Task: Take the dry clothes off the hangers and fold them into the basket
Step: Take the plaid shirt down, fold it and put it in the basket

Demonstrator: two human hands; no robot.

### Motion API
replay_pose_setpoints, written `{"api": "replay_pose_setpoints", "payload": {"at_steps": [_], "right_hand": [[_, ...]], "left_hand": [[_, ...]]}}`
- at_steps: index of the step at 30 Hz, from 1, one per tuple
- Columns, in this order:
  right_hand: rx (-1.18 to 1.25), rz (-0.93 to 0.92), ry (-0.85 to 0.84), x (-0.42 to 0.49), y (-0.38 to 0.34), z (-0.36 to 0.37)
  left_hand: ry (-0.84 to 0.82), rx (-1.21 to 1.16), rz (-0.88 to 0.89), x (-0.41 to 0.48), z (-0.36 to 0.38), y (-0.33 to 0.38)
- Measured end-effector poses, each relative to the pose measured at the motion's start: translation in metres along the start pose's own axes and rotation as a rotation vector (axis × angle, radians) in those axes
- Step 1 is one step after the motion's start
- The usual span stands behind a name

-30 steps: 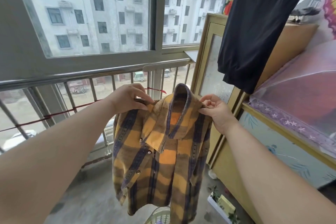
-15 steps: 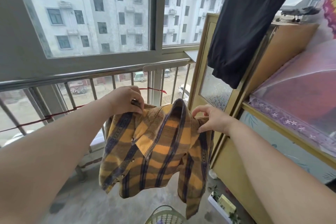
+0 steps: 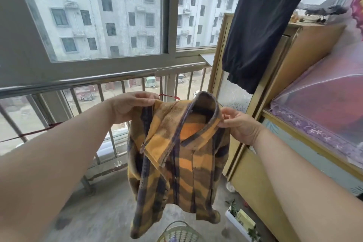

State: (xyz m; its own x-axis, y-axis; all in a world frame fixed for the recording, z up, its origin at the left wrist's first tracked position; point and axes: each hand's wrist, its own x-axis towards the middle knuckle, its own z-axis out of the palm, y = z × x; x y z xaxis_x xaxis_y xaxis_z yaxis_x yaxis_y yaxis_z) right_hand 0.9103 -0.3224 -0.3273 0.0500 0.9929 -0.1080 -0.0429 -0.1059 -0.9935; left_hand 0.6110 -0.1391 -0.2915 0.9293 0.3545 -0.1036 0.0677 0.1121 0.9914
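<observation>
Shirt [image 3: 182,155] lifted, hanging straighter | hands [image 3: 131,107] [image 3: 238,126] pinch shoulders | basket [image 3: 177,232] below

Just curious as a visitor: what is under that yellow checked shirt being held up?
Below the checked shirt the rim of a woven basket shows on the concrete floor. The picture's edge cuts off most of the basket, so its contents cannot be made out.

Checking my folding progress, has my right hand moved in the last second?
Yes. The right hand, pinching the plaid shirt at the collar, has shifted right across the wooden cabinet front, away from the balcony railing.
</observation>
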Motion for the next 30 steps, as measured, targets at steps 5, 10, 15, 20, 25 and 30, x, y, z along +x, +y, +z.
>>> {"api": "replay_pose_setpoints", "payload": {"at_steps": [5, 10, 15, 20, 25, 30], "right_hand": [[0.273, -0.113, -0.172, 0.004, -0.005, -0.008], [-0.036, -0.066, 0.005, 0.002, -0.010, -0.008], [-0.015, -0.083, 0.052, 0.004, -0.004, -0.008], [0.133, -0.092, -0.047, 0.005, -0.003, -0.018], [-0.056, -0.021, 0.182, 0.009, -0.005, -0.002], [-0.488, -0.047, 0.358, 0.018, -0.009, 0.020]], "left_hand": [[0.078, 0.074, -0.017, 0.002, 0.002, 0.008], [0.356, 0.776, -0.074, 0.008, 0.008, 0.002], [0.349, 1.101, 0.013, 0.015, 0.012, -0.003], [0.217, 0.415, -0.083, 0.013, 0.003, -0.003], [0.368, 0.348, -0.092, 0.021, -0.002, -0.006], [0.326, 1.021, -0.264, 0.023, 0.015, -0.005]]}}
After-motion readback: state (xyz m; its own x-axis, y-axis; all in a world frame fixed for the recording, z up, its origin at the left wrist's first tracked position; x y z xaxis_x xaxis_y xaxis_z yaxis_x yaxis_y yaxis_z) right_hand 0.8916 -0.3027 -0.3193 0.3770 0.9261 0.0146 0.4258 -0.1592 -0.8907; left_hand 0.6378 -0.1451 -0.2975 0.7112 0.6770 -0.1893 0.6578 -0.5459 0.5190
